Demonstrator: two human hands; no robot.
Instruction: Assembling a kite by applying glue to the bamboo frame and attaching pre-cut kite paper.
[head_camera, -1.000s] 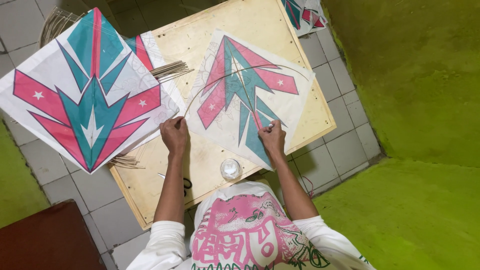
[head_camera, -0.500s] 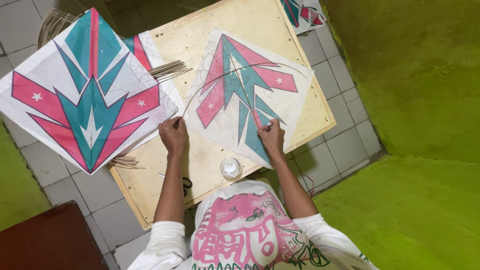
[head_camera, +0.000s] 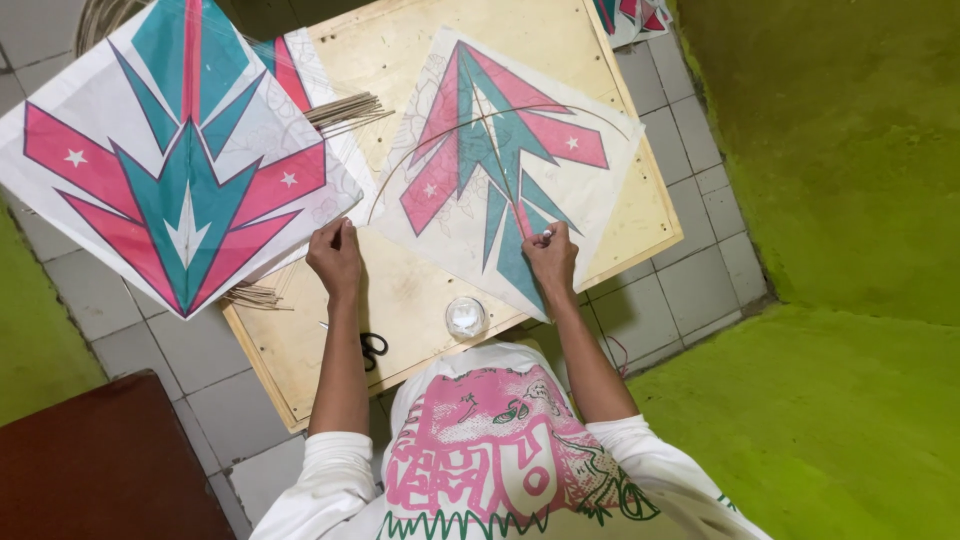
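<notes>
We see the left hand (head_camera: 335, 255) curled on the kite's (head_camera: 505, 165) left corner; right hand (head_camera: 550, 255) pinching its near edge on the tabletop (head_camera: 420, 300).

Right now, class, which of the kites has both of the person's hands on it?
The kite on the board, with thin curved sticks across it. The left hand and right hand rest at its lower edges. The big kite lies untouched leftward.
</notes>
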